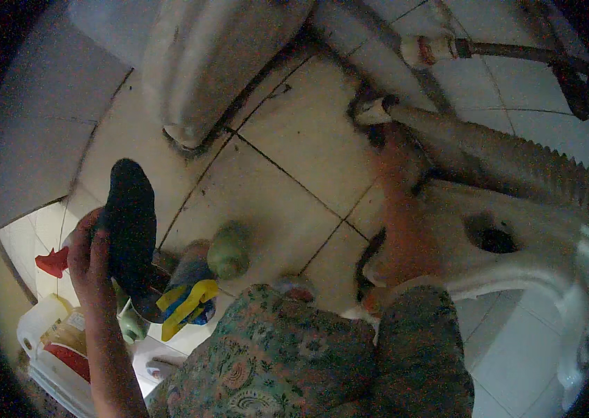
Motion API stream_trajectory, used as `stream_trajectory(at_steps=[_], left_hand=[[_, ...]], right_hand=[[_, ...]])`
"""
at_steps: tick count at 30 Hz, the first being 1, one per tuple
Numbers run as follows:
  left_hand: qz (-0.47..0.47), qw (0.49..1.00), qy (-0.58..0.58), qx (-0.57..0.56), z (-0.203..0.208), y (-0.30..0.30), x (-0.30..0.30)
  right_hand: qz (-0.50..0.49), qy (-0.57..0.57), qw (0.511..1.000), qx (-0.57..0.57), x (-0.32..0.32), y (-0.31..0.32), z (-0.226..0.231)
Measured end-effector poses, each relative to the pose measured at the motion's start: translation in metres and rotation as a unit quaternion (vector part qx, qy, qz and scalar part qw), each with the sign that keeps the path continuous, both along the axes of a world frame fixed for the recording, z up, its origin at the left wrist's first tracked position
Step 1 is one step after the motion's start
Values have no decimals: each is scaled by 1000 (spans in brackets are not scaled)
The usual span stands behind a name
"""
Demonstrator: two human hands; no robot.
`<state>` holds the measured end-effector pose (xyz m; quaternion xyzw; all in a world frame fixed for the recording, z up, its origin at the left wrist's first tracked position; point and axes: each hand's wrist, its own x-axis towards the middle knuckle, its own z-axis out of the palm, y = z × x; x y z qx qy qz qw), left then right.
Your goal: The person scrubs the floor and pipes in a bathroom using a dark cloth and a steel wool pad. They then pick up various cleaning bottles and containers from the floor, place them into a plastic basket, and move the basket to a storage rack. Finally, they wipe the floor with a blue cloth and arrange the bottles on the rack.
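Note:
My left hand [87,251] is raised at the left, its fingers wrapped round the edge of a dark, long, flat object [131,212] with a rounded upper end. Its kind is too dark to make out. My right arm stretches forward to the floor by a grey corrugated pipe [517,150]. At its end, my right hand [392,155] is down near the pipe's pale end piece [376,111]. Its fingers are too dim and blurred to read. Below the dark object lies a yellow and blue packet or cloth [188,306], beside a pale green rounded bottle-like thing [229,251].
A white pedestal-like fixture [218,70] rises from the grimy tiled floor [287,160]. To the right is a white moulded piece [531,268] with a dark hole. A white jug with a red label [61,334] and a red nozzle-like piece [52,262] are at the left.

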<state>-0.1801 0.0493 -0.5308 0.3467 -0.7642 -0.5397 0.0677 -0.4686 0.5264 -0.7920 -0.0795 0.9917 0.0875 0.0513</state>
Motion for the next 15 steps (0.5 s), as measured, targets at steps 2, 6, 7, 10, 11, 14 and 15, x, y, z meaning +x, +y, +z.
stream_trajectory(at_steps=[2,6,7,10,11,14,15], left_hand=[[10,1000,-10,17,10,2,-13],[-1,999,-25,22,8,2,-16],[-9,999,-35,32,3,0,-11],[3,999,-23,38,2,7,-10],[8,999,-11,39,1,14,-14],[24,996,-13,80,-15,18,-9],[-9,999,-18,43,-13,20,-14]], right_hand=[[-5,-29,998,57,13,29,35],[-99,-72,982,145,22,76,38],[-128,-70,978,147,17,74,32],[-132,-50,981,134,6,40,29],[-124,-45,983,126,8,24,34],[-79,-31,990,110,13,-9,48],[-67,-30,991,110,17,-1,52]])
